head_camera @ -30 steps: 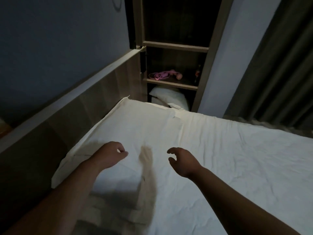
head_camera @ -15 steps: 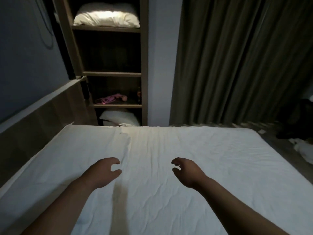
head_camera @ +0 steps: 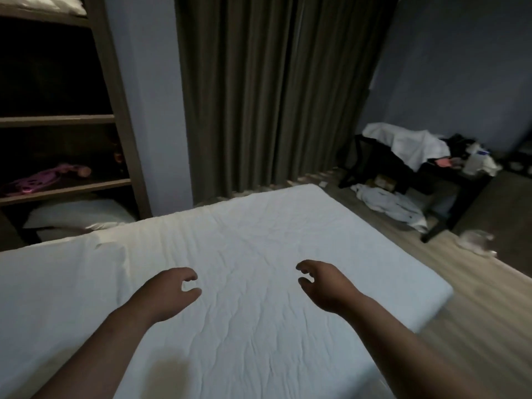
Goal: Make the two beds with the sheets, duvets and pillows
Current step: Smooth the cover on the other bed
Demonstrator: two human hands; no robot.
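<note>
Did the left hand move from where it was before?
Yes. The left hand has moved right. It was over the smooth white layer at the bed's left end, and now it is past that layer's edge, over the wrinkled sheet.

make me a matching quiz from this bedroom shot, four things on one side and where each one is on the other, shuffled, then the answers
Things
1. curtain
2. pink item
3. lower pillow
4. crumpled white cloth

Places
A. on the floor, at the foot of the dark table
B. lowest compartment of the shelf unit
C. on the shelf board just above the lower pillow
D. hanging behind the far side of the bed

Pairs: 1-D, 2-C, 3-B, 4-A
</note>
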